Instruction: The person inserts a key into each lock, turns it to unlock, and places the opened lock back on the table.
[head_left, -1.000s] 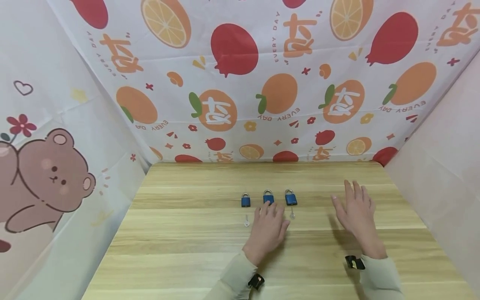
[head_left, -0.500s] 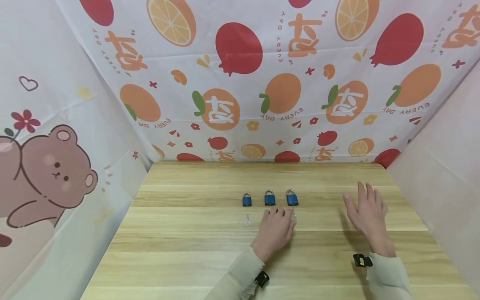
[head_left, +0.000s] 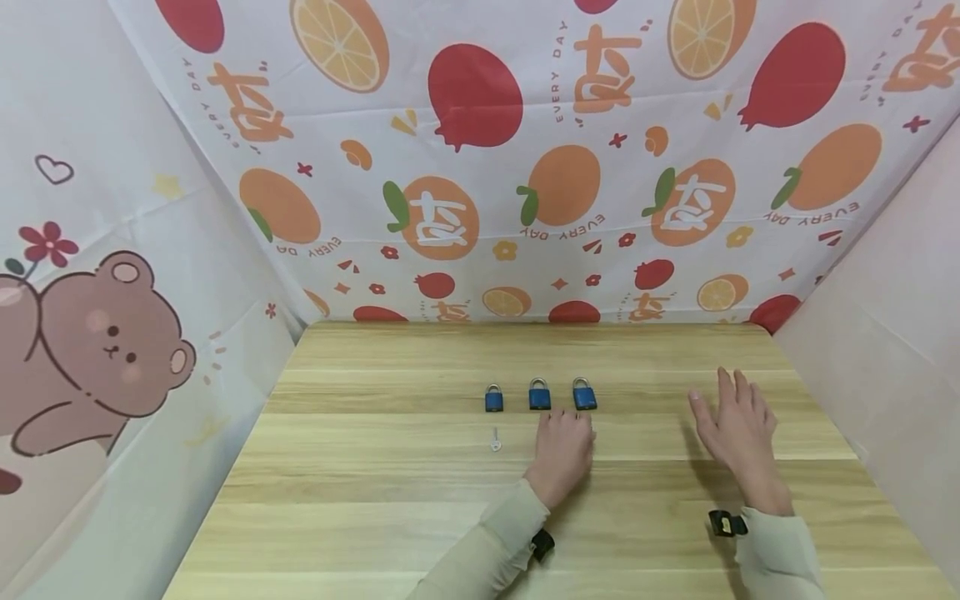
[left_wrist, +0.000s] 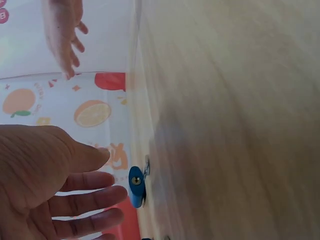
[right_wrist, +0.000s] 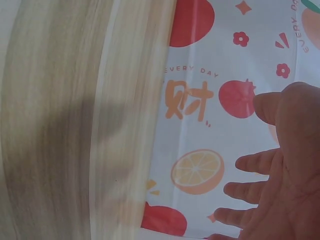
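Three blue padlocks with silver shackles lie in a row on the table: the left padlock (head_left: 493, 399), the middle padlock (head_left: 539, 395) and the right padlock (head_left: 583, 394). A small silver key (head_left: 496, 441) lies below the left one. My left hand (head_left: 563, 447) hovers just in front of the middle and right padlocks, its fingers loosely bent and holding nothing. Beyond its fingertips, the left wrist view shows a padlock (left_wrist: 136, 186) with a silver key (left_wrist: 147, 165) beside it; the head view hides that key. My right hand (head_left: 738, 435) is held above the table, fingers spread, touching nothing.
The wooden table (head_left: 360, 467) ends at a fruit-print cloth (head_left: 480, 167) at the back. A bear-print cloth (head_left: 112, 333) stands at the left, a pale cloth (head_left: 885, 350) at the right. Each wrist wears a black strap (head_left: 726, 523).
My left hand has moved rightward, from over the middle padlock to over the right key, which it now covers in the head view. My right hand has shifted slightly right. The padlocks stay put.
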